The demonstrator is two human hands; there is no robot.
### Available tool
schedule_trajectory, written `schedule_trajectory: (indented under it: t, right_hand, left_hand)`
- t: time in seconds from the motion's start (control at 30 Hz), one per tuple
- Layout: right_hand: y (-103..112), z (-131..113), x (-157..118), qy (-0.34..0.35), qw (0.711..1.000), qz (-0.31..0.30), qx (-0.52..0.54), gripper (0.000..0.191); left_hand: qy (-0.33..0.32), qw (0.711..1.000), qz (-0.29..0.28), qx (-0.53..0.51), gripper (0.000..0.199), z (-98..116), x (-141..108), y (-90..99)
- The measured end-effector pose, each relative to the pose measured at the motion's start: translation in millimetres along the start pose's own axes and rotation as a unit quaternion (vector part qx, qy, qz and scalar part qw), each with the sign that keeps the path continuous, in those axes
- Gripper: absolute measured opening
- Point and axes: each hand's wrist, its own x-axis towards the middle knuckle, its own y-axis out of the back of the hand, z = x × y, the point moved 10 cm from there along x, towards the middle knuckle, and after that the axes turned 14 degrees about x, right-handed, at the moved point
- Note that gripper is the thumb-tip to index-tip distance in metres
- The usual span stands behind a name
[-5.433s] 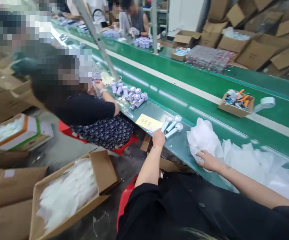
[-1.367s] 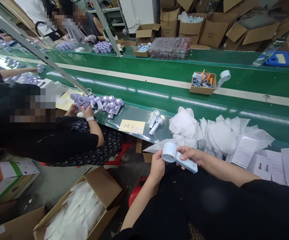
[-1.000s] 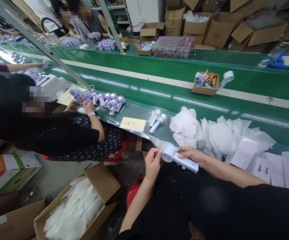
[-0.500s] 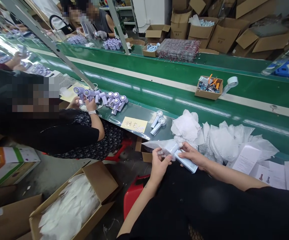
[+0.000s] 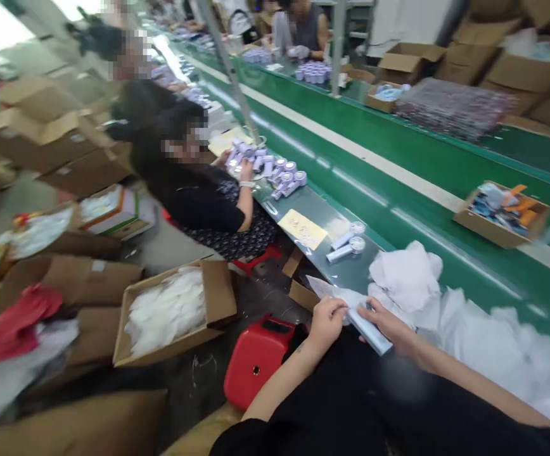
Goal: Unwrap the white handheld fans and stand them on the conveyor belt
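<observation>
A light blue handheld fan (image 5: 371, 334) is between my two hands, its head covered by a thin white bag (image 5: 321, 287) and its handle sticking out toward me. My left hand (image 5: 327, 322) is closed, pinching the bag's edge beside the fan. The fingers of my right hand (image 5: 388, 322) wrap around the upper handle. Beyond my hands, two more light blue fans (image 5: 346, 252) lie on the green bench, near a yellow paper sign (image 5: 303, 229) with handwriting. A pile of white pouches (image 5: 405, 273) lies just past my right hand.
A red stool (image 5: 259, 361) stands at lower centre, by an open carton of white bags (image 5: 168, 310). At left a co-worker (image 5: 194, 196) sits handling purple fans (image 5: 287, 177). A small tool box (image 5: 493, 231) rests across the green belt (image 5: 417, 221).
My view has swung left, bringing more floor and cartons into sight. My left fingers have closed in beside the fan, and its head is more hidden by the bag and hands.
</observation>
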Motion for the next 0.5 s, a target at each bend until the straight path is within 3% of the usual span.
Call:
schedule_trajectory:
  t: [0.03, 0.13, 0.2, 0.27, 0.37, 0.43, 0.5]
  right_hand:
    - [0, 1, 5, 0.008, 0.999, 0.001, -0.044, 0.036]
    - [-8, -4, 19, 0.07, 0.983, -0.014, -0.172, 0.031]
    - [-17, -1, 25, 0.078, 0.973, -0.021, -0.217, 0.029]
    - [-24, 13, 29, 0.025, 0.978, -0.014, -0.208, 0.025]
    - [-38, 44, 27, -0.111, 0.988, -0.006, -0.104, 0.019]
    - [-54, 60, 21, -0.172, 0.985, -0.019, -0.018, 0.02]
    - [-67, 70, 17, -0.196, 0.98, -0.022, 0.021, 0.025]
  left_hand:
    - [0.011, 0.999, 0.031, 0.018, 0.013, -6, -1, 7.4]
    - [0.084, 0.99, 0.111, 0.033, 0.056, -33, -10, 27.2]
    - [0.103, 0.983, 0.141, 0.049, 0.047, -46, -20, 35.2]
    - [0.065, 0.983, 0.137, 0.1, 0.021, -44, -29, 34.8]
    - [-0.039, 0.98, 0.073, 0.183, 0.018, -30, -43, 18.9]
    - [-0.037, 0.977, 0.079, 0.194, 0.018, -32, -52, 23.4]
    - [-0.015, 0.976, 0.121, 0.179, 0.024, -38, -62, 41.7]
